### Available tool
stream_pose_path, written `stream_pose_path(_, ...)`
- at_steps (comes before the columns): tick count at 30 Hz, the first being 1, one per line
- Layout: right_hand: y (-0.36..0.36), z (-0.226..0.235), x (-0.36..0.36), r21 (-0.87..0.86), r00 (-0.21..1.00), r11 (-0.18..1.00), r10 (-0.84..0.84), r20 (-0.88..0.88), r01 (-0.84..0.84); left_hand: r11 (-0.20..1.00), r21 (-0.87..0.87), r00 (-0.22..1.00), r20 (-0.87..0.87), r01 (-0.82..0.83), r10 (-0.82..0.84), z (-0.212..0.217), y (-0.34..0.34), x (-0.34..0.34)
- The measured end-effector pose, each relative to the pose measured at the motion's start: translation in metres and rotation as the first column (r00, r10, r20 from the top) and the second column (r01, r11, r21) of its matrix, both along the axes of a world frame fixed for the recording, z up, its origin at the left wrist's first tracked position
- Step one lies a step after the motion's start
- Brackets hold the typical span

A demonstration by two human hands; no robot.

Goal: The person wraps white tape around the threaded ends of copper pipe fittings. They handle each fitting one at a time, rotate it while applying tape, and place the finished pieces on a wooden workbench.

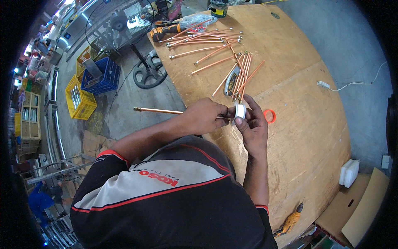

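My left hand (204, 115) is closed around a copper tube (159, 110), whose brass-fitted end sticks out to the left past the table edge. The tube's other end is hidden by my fingers. In my right hand (253, 128) a small white roll of tape (240, 111) sits between thumb and fingers, right beside my left fingertips. An orange-red plastic ring (270, 116) lies on the wooden table (298, 112) to the right of my right hand. Just beyond my hands are several loose copper tubes (247, 74) and a grey-black oblong hand tool (231, 82).
More copper tubes (203, 40) lie at the far left of the table, near an orange-black power tool (166, 31) and a dark tub (219, 8). Another orange tool (290, 220) rests near right. A fan (119, 20) and yellow (81, 99) and blue crates (100, 74) stand left.
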State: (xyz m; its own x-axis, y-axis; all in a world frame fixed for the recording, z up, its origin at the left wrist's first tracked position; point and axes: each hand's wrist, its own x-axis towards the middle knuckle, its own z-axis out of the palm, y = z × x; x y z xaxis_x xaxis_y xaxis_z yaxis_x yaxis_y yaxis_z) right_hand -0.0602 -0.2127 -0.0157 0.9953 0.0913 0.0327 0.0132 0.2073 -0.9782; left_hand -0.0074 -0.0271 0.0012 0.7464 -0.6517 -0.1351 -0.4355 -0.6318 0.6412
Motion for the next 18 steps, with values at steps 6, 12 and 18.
stream_pose_path(6,-0.003,-0.005,0.013,0.016,0.995,0.998,0.06,0.077,-0.062,0.974,-0.189,0.986,-0.091,0.123,-0.142,0.017,0.012,0.0)
stream_pose_path(12,-0.003,-0.017,0.01,-0.073,0.99,0.991,0.114,0.084,-0.108,0.959,-0.276,0.995,-0.053,0.065,-0.082,0.039,0.016,-0.003)
stream_pose_path(18,-0.003,-0.014,-0.008,-0.301,0.985,0.947,0.143,0.1,-0.107,0.913,-0.399,0.978,-0.211,-0.078,-0.009,0.036,0.025,0.005)
